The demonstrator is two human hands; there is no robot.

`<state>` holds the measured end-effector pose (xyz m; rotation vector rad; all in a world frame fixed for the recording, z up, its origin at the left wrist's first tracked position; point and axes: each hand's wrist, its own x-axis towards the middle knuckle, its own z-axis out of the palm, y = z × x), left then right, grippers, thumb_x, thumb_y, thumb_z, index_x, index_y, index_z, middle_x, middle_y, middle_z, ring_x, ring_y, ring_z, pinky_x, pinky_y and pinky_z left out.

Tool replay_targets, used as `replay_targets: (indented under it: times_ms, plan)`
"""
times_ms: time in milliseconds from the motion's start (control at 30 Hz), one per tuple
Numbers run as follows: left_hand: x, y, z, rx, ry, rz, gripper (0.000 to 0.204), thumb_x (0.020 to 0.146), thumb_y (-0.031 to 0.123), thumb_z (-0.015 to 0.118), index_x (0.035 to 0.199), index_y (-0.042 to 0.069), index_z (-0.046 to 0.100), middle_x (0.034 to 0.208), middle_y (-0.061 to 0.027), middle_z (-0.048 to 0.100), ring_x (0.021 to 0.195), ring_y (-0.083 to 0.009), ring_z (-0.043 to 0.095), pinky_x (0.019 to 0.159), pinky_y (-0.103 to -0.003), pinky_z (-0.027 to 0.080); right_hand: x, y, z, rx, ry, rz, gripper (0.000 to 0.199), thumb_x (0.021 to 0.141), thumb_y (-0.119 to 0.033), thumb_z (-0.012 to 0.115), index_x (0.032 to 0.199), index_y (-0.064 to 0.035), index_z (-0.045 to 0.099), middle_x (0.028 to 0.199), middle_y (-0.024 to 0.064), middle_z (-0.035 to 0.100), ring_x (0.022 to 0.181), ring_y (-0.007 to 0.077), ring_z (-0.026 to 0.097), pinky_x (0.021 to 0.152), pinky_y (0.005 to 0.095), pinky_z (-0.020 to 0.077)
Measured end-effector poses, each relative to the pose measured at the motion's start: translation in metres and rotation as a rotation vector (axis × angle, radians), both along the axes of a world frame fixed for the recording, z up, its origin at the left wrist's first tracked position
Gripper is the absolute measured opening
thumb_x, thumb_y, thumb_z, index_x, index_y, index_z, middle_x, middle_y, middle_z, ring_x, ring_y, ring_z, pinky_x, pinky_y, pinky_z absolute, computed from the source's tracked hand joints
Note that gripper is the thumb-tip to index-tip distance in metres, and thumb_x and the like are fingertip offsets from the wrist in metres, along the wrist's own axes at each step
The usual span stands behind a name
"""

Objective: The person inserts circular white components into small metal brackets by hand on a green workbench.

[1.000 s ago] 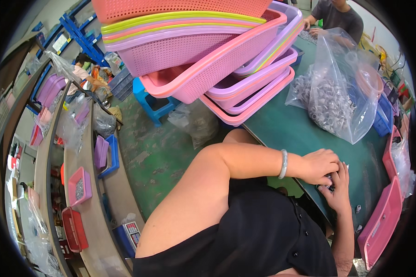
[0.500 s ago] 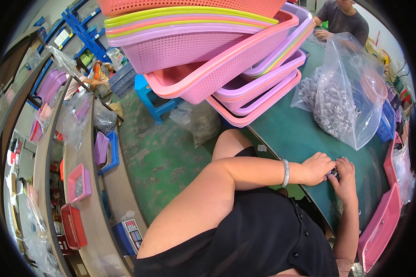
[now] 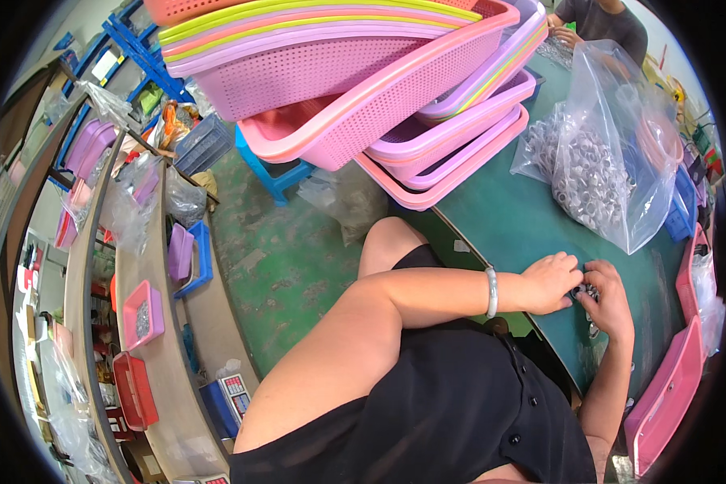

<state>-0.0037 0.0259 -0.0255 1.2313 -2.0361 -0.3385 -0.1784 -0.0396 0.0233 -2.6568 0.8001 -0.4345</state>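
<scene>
My left hand point(image 3: 552, 283), with a pale bangle on its wrist, is over the green tabletop point(image 3: 492, 214), fingers bent and closed at the tips. My right hand point(image 3: 610, 302) faces it, its fingers curled round small shiny metal pieces point(image 3: 591, 291). The fingertips of both hands nearly meet at a small dark piece between them, too small to name. More bits of metal show below the right palm. Beyond the hands lies a clear plastic bag point(image 3: 637, 214) with many silvery metal rings point(image 3: 590, 179) inside.
Stacked perforated baskets point(image 3: 315, 73) lean over the table's left end. Pink trays point(image 3: 665, 399) line its right edge. Across the table another person point(image 3: 613, 28) handles small pieces. Shelves with bins point(image 3: 143, 315) stand at left; a blue stool point(image 3: 276, 179) is on the floor.
My fingertips have drawn slightly apart. The right hand has turned a little, showing more metal pieces beneath it. The whole view has shifted slightly.
</scene>
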Motion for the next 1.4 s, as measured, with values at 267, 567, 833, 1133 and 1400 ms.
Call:
replay_targets:
  times_ms: [267, 567, 833, 1133, 1400]
  plan:
    - [0.012, -0.003, -0.001, 0.139, -0.100, 0.039, 0.017, 0.071, 0.017, 0.067, 0.079, 0.005, 0.060, 0.092, -0.0136, 0.052, 0.090, -0.0303, 0.052, 0.076, -0.039, 0.046, 0.003, 0.007, 0.000, -0.007, -0.035, 0.015, 0.026, 0.059, -0.006, 0.071, 0.080, -0.0020, 0.055, 0.102, 0.0165, 0.056, 0.105, 0.0364, 0.049, 0.091, 0.0445, 0.0364]
    - [0.030, -0.008, 0.006, 0.029, -0.009, -0.071, 0.034, 0.064, 0.006, 0.069, 0.096, 0.001, 0.059, 0.090, -0.0137, 0.057, 0.084, -0.0317, 0.055, 0.074, -0.039, 0.046, -0.002, -0.003, -0.007, -0.034, 0.007, 0.056, 0.018, 0.069, -0.014, 0.067, 0.077, -0.0044, 0.054, 0.096, 0.0119, 0.053, 0.101, 0.0307, 0.048, 0.090, 0.0441, 0.0344]
    - [0.031, -0.008, 0.011, 0.073, -0.060, -0.015, 0.026, 0.068, 0.003, 0.070, 0.094, 0.002, 0.063, 0.082, -0.0090, 0.054, 0.072, -0.0225, 0.054, 0.063, -0.031, 0.044, -0.007, -0.002, -0.013, -0.040, 0.016, 0.031, 0.027, 0.069, -0.018, 0.070, 0.089, -0.0050, 0.056, 0.105, 0.0094, 0.054, 0.111, 0.0291, 0.046, 0.096, 0.0437, 0.0312]
    - [0.022, -0.010, -0.001, 0.383, 0.549, -0.054, 0.021, 0.081, -0.001, 0.063, 0.101, -0.001, 0.059, 0.086, -0.0005, 0.058, 0.070, -0.0057, 0.051, 0.064, -0.020, 0.044, -0.005, 0.000, -0.018, -0.130, -0.095, 0.021, 0.032, 0.070, -0.020, 0.072, 0.096, -0.0063, 0.060, 0.103, 0.0069, 0.056, 0.109, 0.0262, 0.047, 0.096, 0.0436, 0.0311]
    - [0.013, -0.004, 0.012, 0.535, 0.966, -0.105, 0.025, 0.082, 0.001, 0.062, 0.106, 0.001, 0.051, 0.090, -0.0036, 0.059, 0.078, -0.0083, 0.056, 0.067, -0.021, 0.046, -0.001, -0.004, -0.018, -0.038, -0.428, 0.028, 0.015, 0.076, -0.016, 0.068, 0.088, -0.0077, 0.063, 0.091, 0.0032, 0.061, 0.091, 0.0216, 0.056, 0.085, 0.0370, 0.0390]
